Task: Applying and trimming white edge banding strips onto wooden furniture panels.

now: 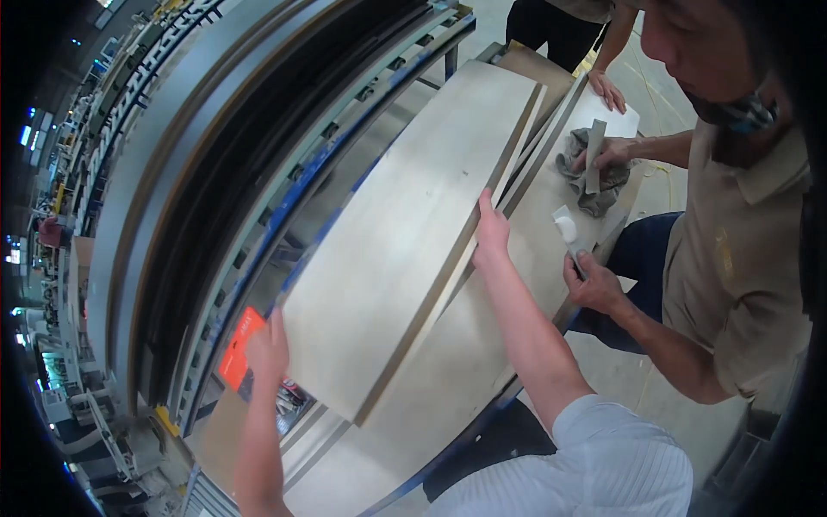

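Note:
A long pale wooden panel (pixel 405 207) lies slanted in front of me, overlapping another pale panel (pixel 422 396) beneath it. At its near left end, my left hand (pixel 269 346) is closed on the edge, its fingers partly hidden. My right hand (pixel 492 231) grips the long right edge around its middle, thumb on top. Right of the panels, a co-worker holds a putty knife (pixel 566 228) with white filler on its blade. That person's other hand holds a flat grey scraper (pixel 594 155) and a grey rag (pixel 594 185).
A second co-worker's hand (pixel 608 91) rests on the panels' far end. An orange box (pixel 239 345) sits beside my left hand, near small items. On the left runs a blue-framed roller conveyor (pixel 297 194) beside a large stack of boards (pixel 198 155).

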{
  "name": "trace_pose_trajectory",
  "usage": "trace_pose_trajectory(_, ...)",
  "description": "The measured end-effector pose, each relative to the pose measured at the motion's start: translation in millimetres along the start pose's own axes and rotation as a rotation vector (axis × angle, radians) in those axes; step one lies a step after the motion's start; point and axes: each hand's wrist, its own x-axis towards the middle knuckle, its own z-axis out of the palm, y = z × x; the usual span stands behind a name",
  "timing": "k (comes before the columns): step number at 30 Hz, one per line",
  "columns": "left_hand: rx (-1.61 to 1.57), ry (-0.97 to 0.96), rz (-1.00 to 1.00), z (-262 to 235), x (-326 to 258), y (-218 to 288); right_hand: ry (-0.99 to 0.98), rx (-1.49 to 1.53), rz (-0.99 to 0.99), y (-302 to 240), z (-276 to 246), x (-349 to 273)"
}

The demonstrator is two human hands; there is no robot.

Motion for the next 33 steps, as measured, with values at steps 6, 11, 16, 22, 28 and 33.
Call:
trace_pose_trajectory(6, -0.218, 0.107, -0.288, -5, -226, 0, -0.229, -0.115, -0.101, -32, -31, -102)
trace_pose_trajectory(11, -0.508, 0.295, -0.47, 63, -437, 64, -0.61, -0.337, -0.299, -74, -54, -200)
trace_pose_trajectory(16, -1.533, -0.145, -0.675, 72, -446, 81, -0.966, -0.515, -0.437, -128, -101, -323)
trace_pose_trajectory(22, -2.027, 0.453, -0.328, -104, -379, 15, -1.352, -0.707, -0.682, -116, -123, -428)
trace_pose_trajectory(28, -1.917, 0.781, -0.554, -129, -467, 74, -1.656, -1.011, -0.827, -115, -132, -435)
trace_pose_trajectory(33, -2.116, 0.906, -0.855, -53, -522, 165, -1.826, -1.4, -0.759, -67, -141, -386)
